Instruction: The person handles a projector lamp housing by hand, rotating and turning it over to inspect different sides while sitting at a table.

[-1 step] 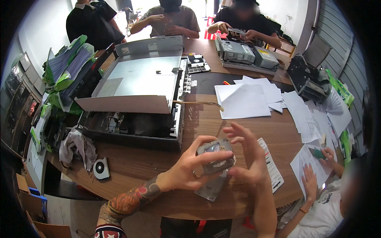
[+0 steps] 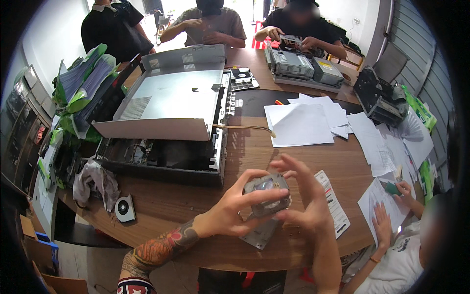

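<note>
Clamping a grey metal part (image 2: 270,206) above the table (image 2: 171,201), the left hand (image 2: 229,208) faces the right hand (image 2: 311,210), whose fingers curve apart just beside — seemingly a close-handling step, where the next move calls for steady support.

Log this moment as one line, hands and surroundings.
Left hand: grips boxy grey metal part | Right hand: open beside it, contact unclear | Below: flat grey metal plate on brown wooden table
</note>
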